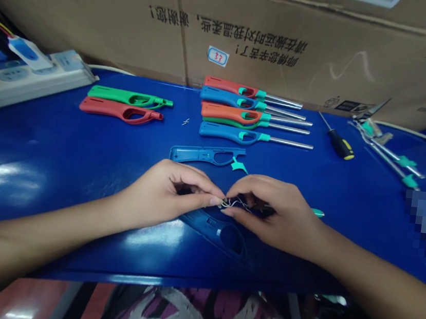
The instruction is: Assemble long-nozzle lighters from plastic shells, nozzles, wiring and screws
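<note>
My left hand (178,191) and my right hand (280,212) meet over the table, both with fingers pinched on thin white and dark wires (235,202). Whatever the wires attach to is mostly hidden by my fingers. A teal tip (319,213) sticks out beyond my right hand. Beneath my hands a blue lighter shell half (208,226) lies on the blue table. Another blue shell half (198,154) rests just beyond my fingertips, with a small teal trigger (239,165) at its right end.
Several long-nosed lighters (227,132) lie in a row at the back. Green (122,96) and red (110,108) casings sit to their left, near tiny screws (185,121). A screwdriver (341,144), loose metal-tube parts (388,155), a power strip (32,78) and a cardboard box (117,18) surround them.
</note>
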Motion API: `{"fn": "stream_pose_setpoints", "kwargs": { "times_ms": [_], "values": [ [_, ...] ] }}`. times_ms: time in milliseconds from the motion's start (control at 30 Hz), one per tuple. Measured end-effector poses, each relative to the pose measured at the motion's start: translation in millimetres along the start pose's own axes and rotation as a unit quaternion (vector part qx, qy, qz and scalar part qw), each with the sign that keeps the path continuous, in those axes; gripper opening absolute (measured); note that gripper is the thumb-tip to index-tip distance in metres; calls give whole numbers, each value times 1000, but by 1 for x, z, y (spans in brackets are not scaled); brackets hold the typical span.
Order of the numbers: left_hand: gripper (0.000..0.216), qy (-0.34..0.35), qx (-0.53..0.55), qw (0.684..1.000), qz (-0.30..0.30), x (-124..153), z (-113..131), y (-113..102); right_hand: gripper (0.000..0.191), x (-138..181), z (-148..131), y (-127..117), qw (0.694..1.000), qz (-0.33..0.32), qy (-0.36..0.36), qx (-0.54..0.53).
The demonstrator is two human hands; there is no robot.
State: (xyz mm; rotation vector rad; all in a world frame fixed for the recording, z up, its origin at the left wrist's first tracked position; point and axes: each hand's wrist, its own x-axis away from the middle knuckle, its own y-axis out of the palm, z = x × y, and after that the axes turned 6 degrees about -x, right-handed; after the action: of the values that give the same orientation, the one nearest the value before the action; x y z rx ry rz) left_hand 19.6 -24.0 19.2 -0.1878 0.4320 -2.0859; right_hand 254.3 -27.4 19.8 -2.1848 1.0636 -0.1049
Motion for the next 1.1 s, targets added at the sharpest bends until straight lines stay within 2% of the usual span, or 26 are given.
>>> {"fn": "stream_pose_setpoints", "kwargs": {
  "times_ms": [133,233,333,467,633,933,1100],
  "values": [
    [10,19,-9,1000,12,1,3,0,16,-4,-1,0,982,6,124,-140],
    [9,38,-21,999,29,2,3,1,20,-7,-3,0,948,-12,208,-241],
    [9,41,-16,999,28,3,4,2,22,-8,-4,0,918,-25,250,-305],
    [14,25,21,999,18,3,5,0,26,-10,-5,-1,904,-25,269,-331],
    [14,5,55,998,2,2,5,-1,26,-8,-5,-3,909,-22,265,-320],
    [12,58,-14,997,45,3,7,2,26,-9,-8,1,915,-26,251,-314],
    [14,77,-24,996,44,4,8,3,25,-10,-8,2,896,-35,280,-342]
  ]
}}
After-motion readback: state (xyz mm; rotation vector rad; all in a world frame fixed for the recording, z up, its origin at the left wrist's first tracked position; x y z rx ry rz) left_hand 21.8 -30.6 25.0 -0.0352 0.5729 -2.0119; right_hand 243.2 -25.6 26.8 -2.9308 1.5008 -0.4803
